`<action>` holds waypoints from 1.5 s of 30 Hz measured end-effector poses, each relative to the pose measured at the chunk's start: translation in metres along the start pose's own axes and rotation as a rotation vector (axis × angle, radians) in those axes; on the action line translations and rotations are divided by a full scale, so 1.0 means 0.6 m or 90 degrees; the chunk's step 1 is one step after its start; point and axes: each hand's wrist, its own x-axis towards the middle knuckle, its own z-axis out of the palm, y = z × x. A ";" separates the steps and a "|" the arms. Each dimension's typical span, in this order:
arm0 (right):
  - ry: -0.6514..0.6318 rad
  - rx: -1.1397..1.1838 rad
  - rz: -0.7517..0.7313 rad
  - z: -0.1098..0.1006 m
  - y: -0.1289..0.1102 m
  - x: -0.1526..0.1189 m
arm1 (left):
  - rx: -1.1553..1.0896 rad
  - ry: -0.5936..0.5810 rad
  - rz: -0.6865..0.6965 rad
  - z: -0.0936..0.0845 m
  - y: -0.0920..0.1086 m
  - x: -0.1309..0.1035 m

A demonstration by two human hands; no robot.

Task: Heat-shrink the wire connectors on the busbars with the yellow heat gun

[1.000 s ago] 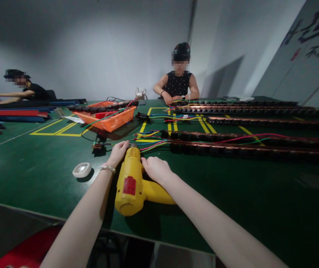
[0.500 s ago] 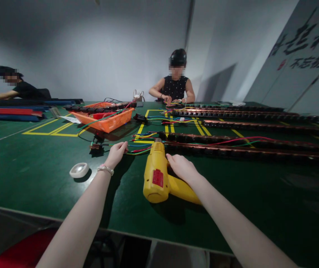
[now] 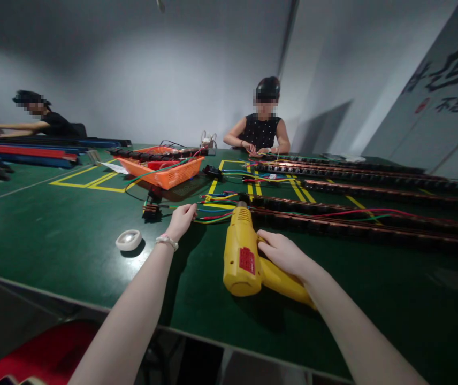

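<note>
My left hand (image 3: pixel 181 220) is closed in a pinch at the loose ends of several coloured wires (image 3: pixel 218 218); red, green and blue ones run from it toward a long dark strip with copper-coloured edges (image 3: pixel 345 227). Which wire the fingertips hold is hidden. My right hand (image 3: pixel 282 250) is wrapped around the upper handle of a yellow heat gun (image 3: pixel 240 259) with a red label. The gun points away from me, its metal nozzle just over the wires near the strip's left end. Left of my left wrist lies a small white round dish or roll (image 3: pixel 128 240).
An orange basket (image 3: pixel 173 176) with dark strips across it stands behind my left hand, near a small black part with wires (image 3: pixel 152 211). More strips (image 3: pixel 373 193) lie at right. One person (image 3: pixel 265 131) works opposite, another (image 3: pixel 54 123) at far left.
The view has shifted, moving the scene rightward. My right hand and the heat gun have drawn slightly right and toward me. My left hand stays at the wires. The far-left person's arm has moved.
</note>
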 end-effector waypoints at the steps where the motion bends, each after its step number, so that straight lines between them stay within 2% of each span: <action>1: -0.006 0.010 -0.010 -0.001 0.002 -0.002 | -0.006 -0.001 0.000 0.000 0.000 0.000; 6: -0.050 0.061 -0.076 -0.004 0.001 -0.013 | -0.004 0.004 -0.005 0.003 0.000 0.002; 11: -0.087 0.088 -0.139 0.010 -0.024 -0.017 | 0.009 0.010 -0.005 0.005 0.000 0.005; 22: -0.065 0.076 -0.212 0.065 -0.086 0.023 | 0.063 0.012 0.020 -0.004 0.013 -0.005; 27: -0.044 0.036 -0.221 0.077 -0.103 0.031 | 0.061 -0.015 0.012 -0.010 0.020 -0.006; 33: -0.035 -0.003 -0.222 0.073 -0.101 0.030 | 0.076 -0.028 0.006 -0.012 0.021 -0.006; 39: -0.026 -0.015 -0.222 0.063 -0.093 0.031 | 0.112 -0.009 0.019 -0.012 0.011 -0.003; 45: -0.022 -0.010 -0.205 0.046 -0.066 0.021 | 0.094 -0.041 0.026 -0.013 -0.001 0.000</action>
